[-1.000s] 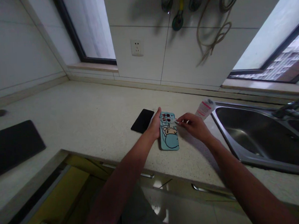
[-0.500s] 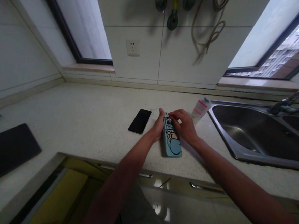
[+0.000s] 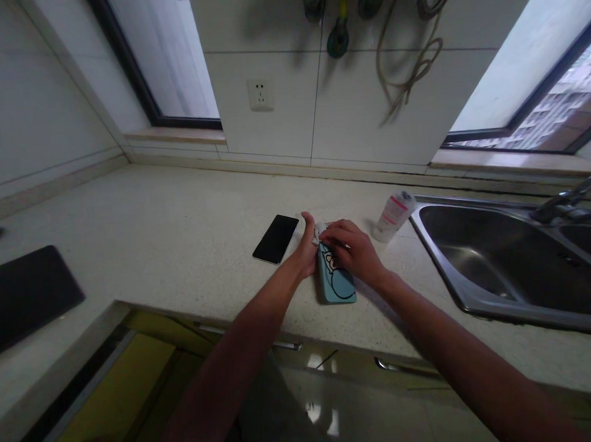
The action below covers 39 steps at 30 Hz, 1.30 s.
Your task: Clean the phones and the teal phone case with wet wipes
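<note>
A light-blue phone case [image 3: 340, 285] with a cartoon figure lies on the countertop, its picture side up. My left hand [image 3: 306, 252] grips its upper left edge, thumb raised. Over the case's top end, my right hand [image 3: 350, 244] has its fingers bent and pressed together. A small whitish piece [image 3: 318, 231] shows between the hands at that end; its kind is unclear. What the right fingertips hold, if anything, is hidden. Left of my hands a black-screened phone [image 3: 275, 239] lies flat. To the right a white tube with a pink label [image 3: 394, 215] rests on the counter.
A steel sink [image 3: 470, 250] with a faucet [image 3: 565, 204] is set into the counter [image 3: 186, 234] at right. At far left lies a dark flat panel [image 3: 27, 294]. Drawers with metal handles run below the front edge. The tiled wall behind holds a socket [image 3: 260, 94] and hanging hoses.
My right hand has slid left across the top of the phone case and now covers more of its upper part. The whitish piece shows more plainly between the hands. The case has shifted slightly left.
</note>
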Motion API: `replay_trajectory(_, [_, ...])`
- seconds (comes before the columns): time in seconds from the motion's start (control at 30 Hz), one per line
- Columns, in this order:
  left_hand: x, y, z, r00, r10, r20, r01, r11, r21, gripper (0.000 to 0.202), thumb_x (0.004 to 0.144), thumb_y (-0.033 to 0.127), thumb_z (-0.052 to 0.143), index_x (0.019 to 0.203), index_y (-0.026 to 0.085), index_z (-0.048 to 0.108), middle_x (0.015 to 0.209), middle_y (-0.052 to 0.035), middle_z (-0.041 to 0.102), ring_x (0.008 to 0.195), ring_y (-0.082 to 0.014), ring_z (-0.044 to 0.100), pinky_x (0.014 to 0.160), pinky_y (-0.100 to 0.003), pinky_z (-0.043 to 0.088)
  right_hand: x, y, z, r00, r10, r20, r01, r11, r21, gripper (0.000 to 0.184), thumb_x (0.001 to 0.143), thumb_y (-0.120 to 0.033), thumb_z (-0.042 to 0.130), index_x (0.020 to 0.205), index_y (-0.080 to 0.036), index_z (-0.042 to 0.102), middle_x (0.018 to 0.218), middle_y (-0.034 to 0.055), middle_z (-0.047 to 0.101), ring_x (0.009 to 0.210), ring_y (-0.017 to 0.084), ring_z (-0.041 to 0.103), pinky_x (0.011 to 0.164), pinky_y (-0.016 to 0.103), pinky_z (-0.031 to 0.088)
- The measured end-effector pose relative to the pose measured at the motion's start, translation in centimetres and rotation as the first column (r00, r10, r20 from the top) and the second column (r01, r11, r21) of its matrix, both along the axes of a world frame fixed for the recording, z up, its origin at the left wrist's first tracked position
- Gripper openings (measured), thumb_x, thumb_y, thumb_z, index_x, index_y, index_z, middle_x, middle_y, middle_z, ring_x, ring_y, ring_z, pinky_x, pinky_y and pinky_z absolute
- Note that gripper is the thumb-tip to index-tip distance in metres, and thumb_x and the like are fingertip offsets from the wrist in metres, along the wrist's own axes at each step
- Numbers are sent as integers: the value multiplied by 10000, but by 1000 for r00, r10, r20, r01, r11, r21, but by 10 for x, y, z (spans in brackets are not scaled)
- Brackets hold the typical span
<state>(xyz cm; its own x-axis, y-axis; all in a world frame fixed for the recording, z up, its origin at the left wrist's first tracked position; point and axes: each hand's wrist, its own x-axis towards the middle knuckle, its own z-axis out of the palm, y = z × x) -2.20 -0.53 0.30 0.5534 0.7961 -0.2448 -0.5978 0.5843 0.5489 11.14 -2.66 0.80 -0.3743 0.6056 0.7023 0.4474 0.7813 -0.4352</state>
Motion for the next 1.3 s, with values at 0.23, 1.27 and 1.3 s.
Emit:
replay_trajectory(0.23, [-5, 9, 0, 990, 128, -60, -125, 991, 57, 813, 980, 688, 174, 1170, 78, 678, 789, -137, 713, 719, -211, 711, 567, -259, 522, 9, -6, 5, 962, 226, 150, -225, 974, -24, 196, 935, -134, 531, 989, -195, 710, 916, 69, 658, 855, 182, 618, 771, 324, 508])
replay_trajectory(1.27, [-14, 9, 2, 999, 44, -31, -41, 995, 86, 730, 977, 676, 286, 1190, 96, 676, 866, -163, 750, 756, -250, 724, 743, -368, 568, 25, 6, -7, 926, -351, -137, 323, 927, -188, 216, 911, -333, 586, 937, -178, 735, 876, 72, 709, 782, 201, 636, 732, 355, 507])
replay_trajectory(1.3, [-12, 8, 2, 999, 24, -22, -22, 996, 88, 720, 981, 670, 284, 1170, 101, 683, 871, -159, 751, 752, -242, 724, 741, -357, 567, 23, 5, -7, 922, -356, -154, 326, 927, -188, 217, 916, -335, 587, 949, -180, 734, 883, 74, 710, 792, 203, 638, 735, 357, 512])
